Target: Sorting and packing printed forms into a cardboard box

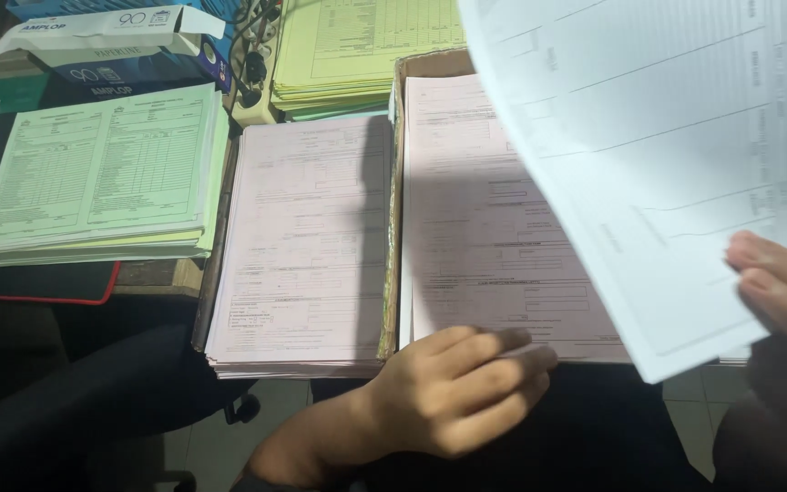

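- The white sheet [649,155] runs off the top and right edges of the view; its full extent cannot be told.
- It covers the right part of the pink stack [485,228] in the cardboard tray [393,219].
- The right hand [781,282] is cut by the right edge; only its fingers [767,260] show, the thumb behind the sheet.
- The left hand [453,392] hides the pink stack's near edge.
- The yellow stack [357,55] at the bench's far edge is cut off at the top.
- The print on all forms is too small to tell.
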